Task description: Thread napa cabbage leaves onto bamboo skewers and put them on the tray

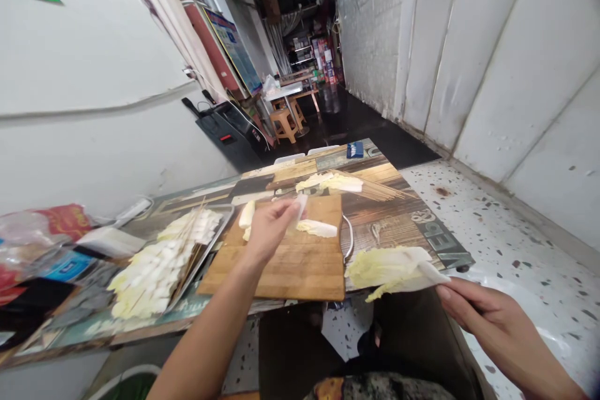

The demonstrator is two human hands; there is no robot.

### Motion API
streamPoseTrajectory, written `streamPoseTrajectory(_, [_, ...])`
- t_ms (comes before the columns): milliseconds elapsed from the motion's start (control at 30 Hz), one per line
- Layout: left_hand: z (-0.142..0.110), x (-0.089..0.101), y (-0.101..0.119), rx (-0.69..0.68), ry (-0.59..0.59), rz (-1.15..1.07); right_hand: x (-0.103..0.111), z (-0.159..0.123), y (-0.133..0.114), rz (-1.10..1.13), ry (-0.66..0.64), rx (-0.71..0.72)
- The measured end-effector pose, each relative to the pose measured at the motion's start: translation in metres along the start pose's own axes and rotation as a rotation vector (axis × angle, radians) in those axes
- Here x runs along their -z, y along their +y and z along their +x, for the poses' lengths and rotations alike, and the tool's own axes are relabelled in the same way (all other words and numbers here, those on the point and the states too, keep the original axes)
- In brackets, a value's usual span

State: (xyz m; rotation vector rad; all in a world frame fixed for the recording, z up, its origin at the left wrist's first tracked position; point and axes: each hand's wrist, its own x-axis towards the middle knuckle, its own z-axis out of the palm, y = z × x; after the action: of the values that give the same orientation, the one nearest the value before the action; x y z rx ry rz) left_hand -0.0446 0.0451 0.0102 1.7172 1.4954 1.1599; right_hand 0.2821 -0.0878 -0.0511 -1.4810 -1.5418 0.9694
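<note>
My right hand [492, 312], at the right beyond the table's edge, pinches the white stem end of a napa cabbage leaf [394, 265]. The leaf's yellow frilled end points left, toward the cutting board. Over the wooden cutting board [290, 272], my left hand [272, 225] is closed, with a thin whitish piece of cabbage leaf [300, 207] between thumb and fingers. Just right of that hand lies another cabbage leaf [319, 229] on the board. A further piece of cabbage [246, 215] rests at the board's left side, partly behind my left hand.
Left of the board, a metal tray [224, 225] bears stacked cabbage [154, 269] on skewers. Behind the board lie more leaves [344, 183] and loose wooden skewers [384, 189]. A blue packet [355, 150] sits at the table's far end. Plastic bags [42, 231] crowd the left.
</note>
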Motion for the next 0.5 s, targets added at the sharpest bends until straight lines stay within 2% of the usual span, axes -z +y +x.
streamPoseTrajectory(100, [-0.042,-0.013,0.011,0.364,0.065,-0.503,-0.009,0.007,-0.016,-0.013,-0.029,0.086])
streamPoseTrajectory(167, [-0.066,-0.024,0.012,0.491,0.101,-0.675,-0.017,0.013,-0.026,0.008,-0.139,0.115])
streamPoseTrajectory(267, [-0.089,-0.036,0.01,0.556,0.102,-0.785,-0.029,0.022,-0.036,0.071,-0.324,0.11])
streamPoseTrajectory(333, [-0.096,-0.039,0.007,0.563,0.074,-0.804,-0.036,0.026,-0.038,0.103,-0.401,0.105])
streamPoseTrajectory(500, [-0.1,-0.033,0.004,0.543,0.046,-0.798,-0.043,0.034,-0.039,0.092,-0.473,0.107])
